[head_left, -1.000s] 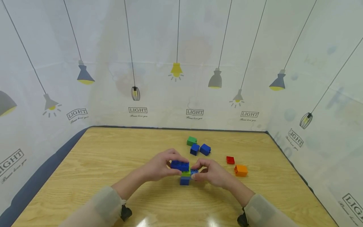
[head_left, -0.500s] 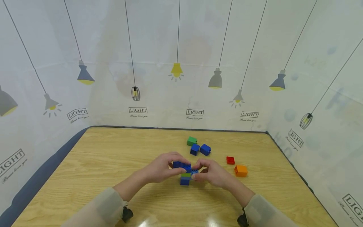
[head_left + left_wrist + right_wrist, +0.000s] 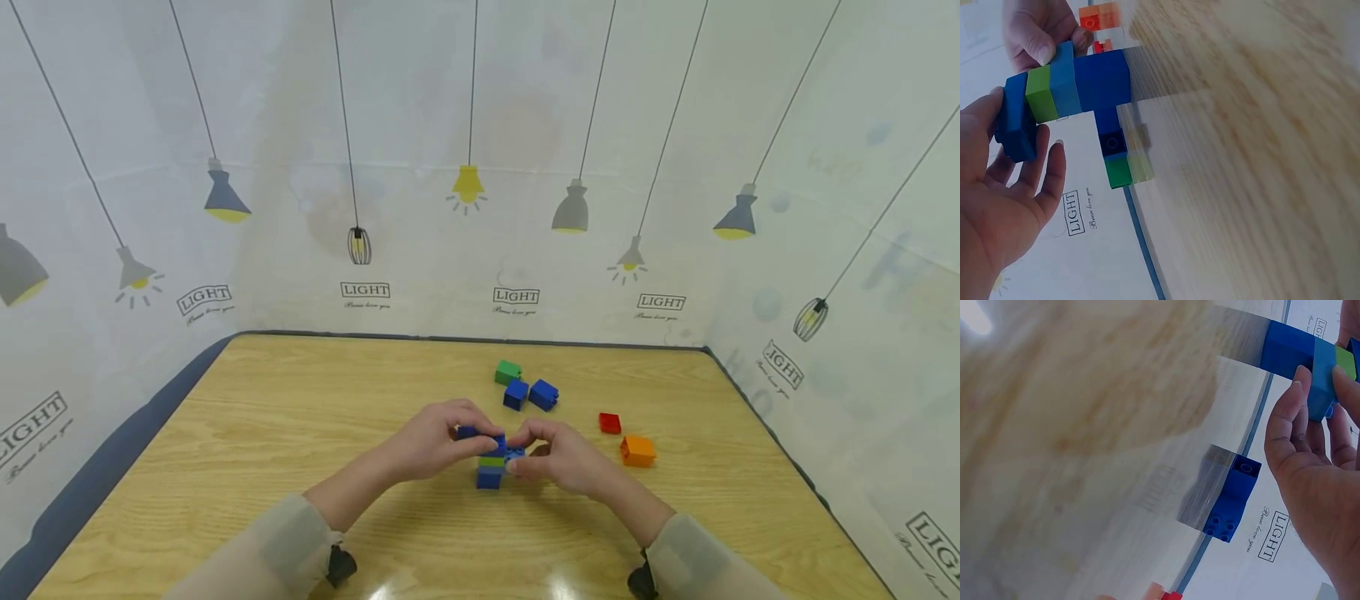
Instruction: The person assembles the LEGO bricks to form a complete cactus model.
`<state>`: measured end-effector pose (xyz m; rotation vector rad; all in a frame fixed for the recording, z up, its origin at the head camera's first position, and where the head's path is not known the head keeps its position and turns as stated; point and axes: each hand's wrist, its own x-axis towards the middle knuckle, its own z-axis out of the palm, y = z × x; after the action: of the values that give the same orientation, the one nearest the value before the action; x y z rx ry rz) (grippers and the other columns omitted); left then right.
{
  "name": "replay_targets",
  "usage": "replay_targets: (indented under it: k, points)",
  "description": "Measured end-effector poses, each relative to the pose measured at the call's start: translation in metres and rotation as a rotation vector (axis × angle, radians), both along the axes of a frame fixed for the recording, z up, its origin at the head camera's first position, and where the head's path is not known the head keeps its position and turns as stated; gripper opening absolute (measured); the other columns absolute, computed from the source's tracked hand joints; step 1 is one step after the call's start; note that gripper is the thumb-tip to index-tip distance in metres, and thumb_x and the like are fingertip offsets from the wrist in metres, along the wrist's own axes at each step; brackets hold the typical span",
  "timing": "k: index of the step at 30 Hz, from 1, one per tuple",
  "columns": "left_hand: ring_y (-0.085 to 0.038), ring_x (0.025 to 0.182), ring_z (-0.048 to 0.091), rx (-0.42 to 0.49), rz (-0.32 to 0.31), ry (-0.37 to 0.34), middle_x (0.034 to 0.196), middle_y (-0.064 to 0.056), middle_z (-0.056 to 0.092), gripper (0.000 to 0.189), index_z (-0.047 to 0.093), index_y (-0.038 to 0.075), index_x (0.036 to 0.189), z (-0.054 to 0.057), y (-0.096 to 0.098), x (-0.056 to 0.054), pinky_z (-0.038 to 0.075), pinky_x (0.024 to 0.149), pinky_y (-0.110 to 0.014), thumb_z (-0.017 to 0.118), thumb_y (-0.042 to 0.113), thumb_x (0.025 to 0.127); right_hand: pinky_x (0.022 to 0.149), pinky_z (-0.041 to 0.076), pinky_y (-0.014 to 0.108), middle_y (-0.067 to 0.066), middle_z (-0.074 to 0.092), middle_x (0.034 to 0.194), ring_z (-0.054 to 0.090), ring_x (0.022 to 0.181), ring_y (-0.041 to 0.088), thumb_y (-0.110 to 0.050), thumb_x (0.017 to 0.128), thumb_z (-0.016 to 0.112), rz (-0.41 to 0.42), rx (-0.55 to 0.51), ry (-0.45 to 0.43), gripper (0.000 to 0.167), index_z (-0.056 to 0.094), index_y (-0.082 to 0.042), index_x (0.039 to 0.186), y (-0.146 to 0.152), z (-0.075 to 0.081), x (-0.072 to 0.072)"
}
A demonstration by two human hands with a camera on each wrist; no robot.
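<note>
In the middle of the table stands a small tower of toy building bricks. A blue brick (image 3: 1105,81) is at its foot, then a light blue brick (image 3: 1322,381) that juts out toward the right hand, then a lime green brick (image 3: 1042,94). On top sits a long dark blue brick (image 3: 1017,119), touching the lime one; whether it is pressed fully down cannot be told. My left hand (image 3: 442,440) grips this top brick between thumb and fingers. With thumb and fingertips my right hand (image 3: 566,460) pinches the jutting end of the light blue brick.
Behind the tower lie a green brick (image 3: 507,372) and two blue bricks, one on the left (image 3: 515,395) and one on the right (image 3: 543,395). To the right are a flat red brick (image 3: 610,423) and an orange brick (image 3: 637,451). A printed curtain (image 3: 420,250) surrounds the wooden table (image 3: 300,392).
My left hand has shifted slightly right with the long dark blue brick, now over the lime brick, whose studs were visible before. The right hand stays in place.
</note>
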<state>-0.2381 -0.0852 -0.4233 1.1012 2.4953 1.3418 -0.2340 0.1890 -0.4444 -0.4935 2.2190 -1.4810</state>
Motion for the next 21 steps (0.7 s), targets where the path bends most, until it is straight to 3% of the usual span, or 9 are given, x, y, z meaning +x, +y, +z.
replay_targets:
  k: [8,16,21]
  points:
    - [-0.008,0.094,0.063,0.013,0.028,-0.036,0.110,0.005,0.075,0.019,0.084,0.021,0.122,-0.0026,0.0011,0.0009,0.056,0.079,-0.023,0.078,0.025,0.105,0.087,0.069,0.043,0.015,0.065,0.123,0.079,0.102,0.027,-0.020,0.103,0.079,0.000,-0.004,-0.010,0.024,0.070,-0.006,0.120,-0.0021,0.0002,0.0005]
    - [-0.006,0.088,0.059,0.019,-0.007,0.035,0.107,0.001,0.075,0.019,0.084,0.016,0.121,-0.0035,0.0018,-0.0004,0.055,0.076,-0.022,0.076,0.024,0.106,0.087,0.068,0.043,0.015,0.065,0.124,0.078,0.101,0.026,-0.022,0.103,0.080,-0.001,0.015,0.011,0.024,0.070,-0.007,0.120,-0.0005,-0.0020,-0.0018]
    - [-0.005,0.088,0.059,0.026,-0.019,0.040,0.107,0.000,0.074,0.019,0.084,0.015,0.121,-0.0033,0.0012,-0.0009,0.055,0.076,-0.022,0.076,0.023,0.106,0.088,0.069,0.043,0.015,0.066,0.123,0.079,0.101,0.025,-0.022,0.103,0.080,0.000,0.017,0.014,0.024,0.070,-0.007,0.120,-0.0005,-0.0014,-0.0023]
